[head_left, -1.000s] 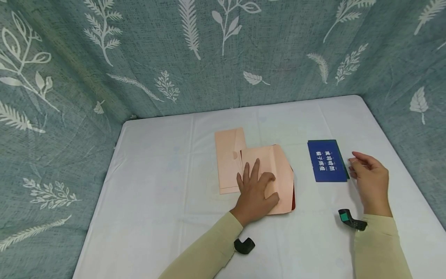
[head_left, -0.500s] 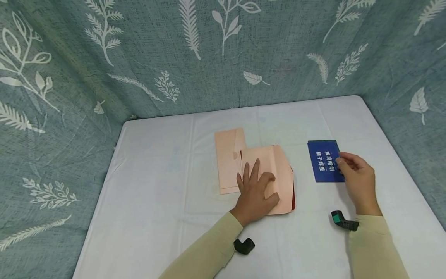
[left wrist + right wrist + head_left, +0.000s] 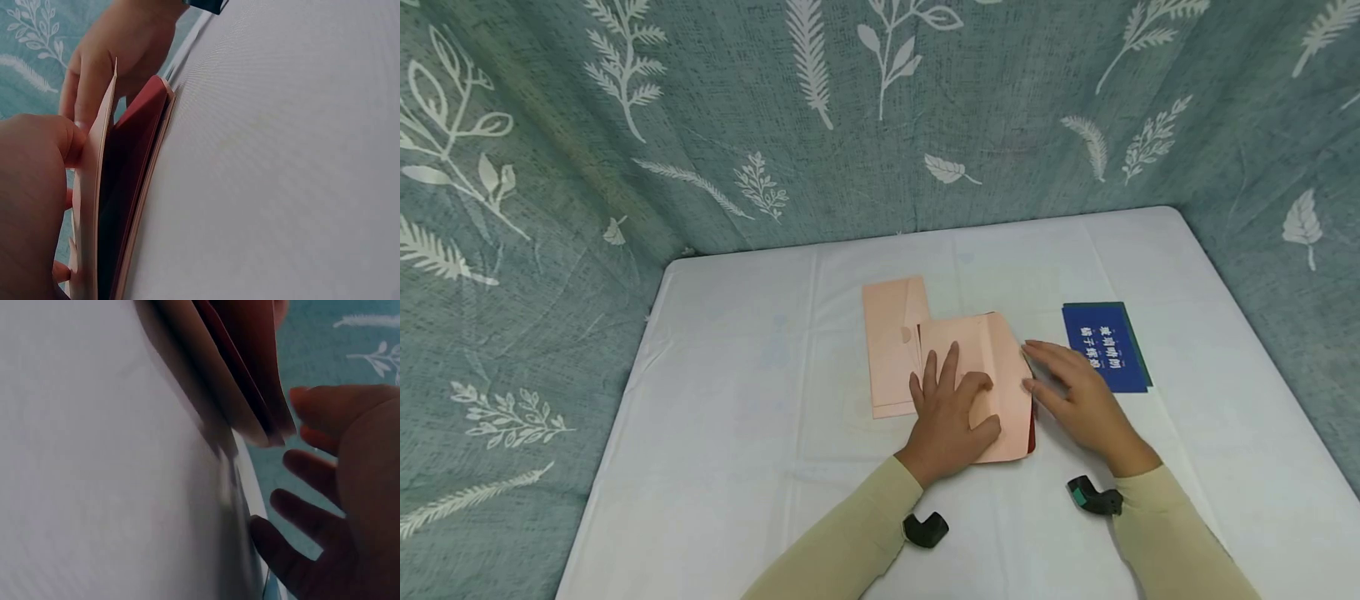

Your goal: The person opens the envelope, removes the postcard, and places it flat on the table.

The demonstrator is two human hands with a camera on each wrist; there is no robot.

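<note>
A peach envelope (image 3: 1011, 421) lies mid-table, its flap toward the right, with a red layer (image 3: 1032, 435) showing beneath the flap's edge. My left hand (image 3: 951, 425) rests on it, fingers spread and the index bent. In the left wrist view the peach paper (image 3: 94, 175) stands up at an angle from the red layer (image 3: 140, 119), leaving a dark gap. My right hand (image 3: 1082, 400) is at the flap's right edge, thumb and index fingertips right by it. The right wrist view shows those fingers (image 3: 312, 469) loosely bent, with nothing between them.
A second peach envelope (image 3: 891, 354) lies partly under the first, to the left. Right of them, a blue card with white characters (image 3: 1082, 321) lies over a green-edged one, partly covered by my right hand. A patterned curtain (image 3: 850, 192) borders the white-covered table (image 3: 737, 375).
My right hand has moved left, from right of the blue card, over its edge, to the flap of the envelope. The card stays in place, and my left hand has not moved.
</note>
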